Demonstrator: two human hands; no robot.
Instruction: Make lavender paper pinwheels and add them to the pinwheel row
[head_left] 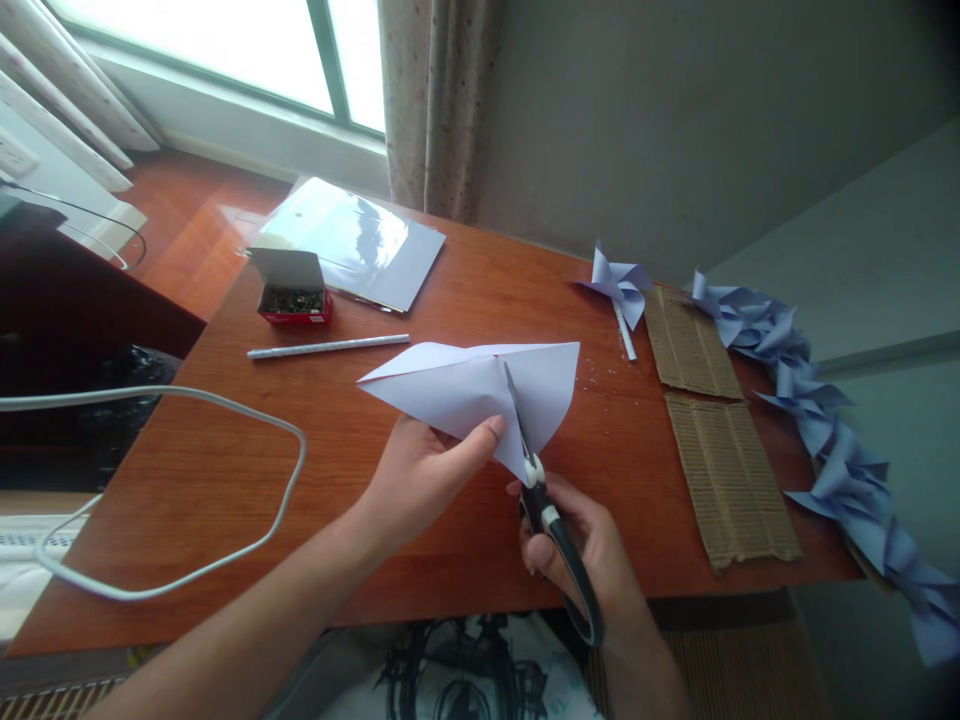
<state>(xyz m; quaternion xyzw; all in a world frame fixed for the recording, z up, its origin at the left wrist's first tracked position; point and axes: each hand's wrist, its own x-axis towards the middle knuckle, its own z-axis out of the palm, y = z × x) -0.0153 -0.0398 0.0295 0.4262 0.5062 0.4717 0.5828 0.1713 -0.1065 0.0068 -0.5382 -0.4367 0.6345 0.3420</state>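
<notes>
Forearms [300,590] converge, left fingers [474,448] pinching, right fingers [581,503] curled.

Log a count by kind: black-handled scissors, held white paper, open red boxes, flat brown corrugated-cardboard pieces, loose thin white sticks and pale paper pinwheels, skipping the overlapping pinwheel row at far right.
Black-handled scissors: 1
Held white paper: 1
Open red box: 1
Brown corrugated-cardboard pieces: 2
Loose white stick: 1
Pale paper pinwheel: 1
Total: 7
</notes>
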